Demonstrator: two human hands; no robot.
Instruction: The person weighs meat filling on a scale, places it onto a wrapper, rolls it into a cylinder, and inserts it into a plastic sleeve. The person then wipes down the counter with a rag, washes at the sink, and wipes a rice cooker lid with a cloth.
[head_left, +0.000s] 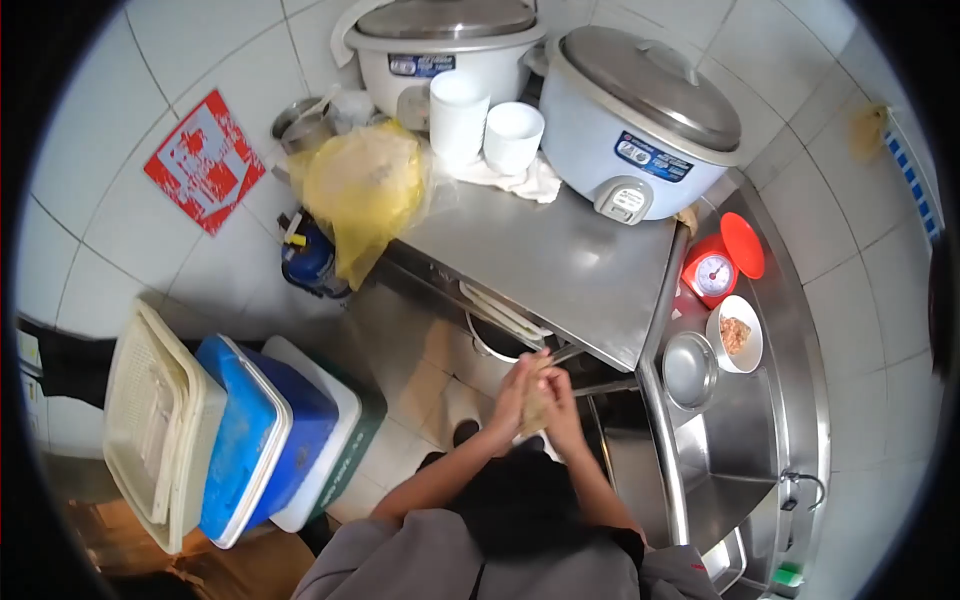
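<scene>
Both of my hands meet low in front of my body, short of the steel table's front edge. Between them hangs a tan, cloth-like piece. My left hand is closed on its left side, and my right hand is closed on its right side near the top. The fingertips come close together at the upper end of the piece. What exactly it is cannot be made out.
Two large rice cookers and white cups stand on the steel table. A yellow bag overhangs its left corner. Plastic bins stand left; a sink, red scale and bowl of meat are right.
</scene>
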